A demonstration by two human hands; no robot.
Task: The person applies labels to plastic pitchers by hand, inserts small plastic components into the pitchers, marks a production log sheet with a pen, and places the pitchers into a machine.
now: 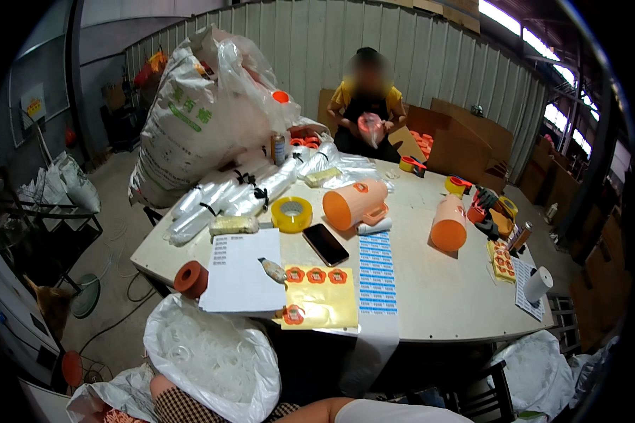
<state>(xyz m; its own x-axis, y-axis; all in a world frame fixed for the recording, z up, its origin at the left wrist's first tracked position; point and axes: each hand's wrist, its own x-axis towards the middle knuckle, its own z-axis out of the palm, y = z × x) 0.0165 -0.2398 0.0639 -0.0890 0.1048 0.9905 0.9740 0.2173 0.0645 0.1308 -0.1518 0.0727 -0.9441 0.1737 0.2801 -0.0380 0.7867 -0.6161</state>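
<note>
Neither of my hands shows. A bare forearm [314, 412] with a white sleeve [395, 413] runs along the lower edge, its hand hidden. Close by, an open white sack [261, 381] of clear plastic rings leans against checked cloth [183, 409]. On the table before me lie a sheet of yellow paper with orange flower stickers [324, 303], a strip of blue labels [377, 275] hanging over the edge, and white paper sheets [243, 275]. Behind them are a phone [325, 244], a roll of yellow tape [291, 214] and an orange jug [342, 208] on its side.
Another orange jug [449, 229] lies to the right, near tape dispensers [457, 185] and a white roll [538, 283]. Bundled clear plastic bags [261, 187] and a huge white sack [190, 120] fill the far left. Across the table, a co-worker [367, 99] holds a bagged pink jug [371, 127].
</note>
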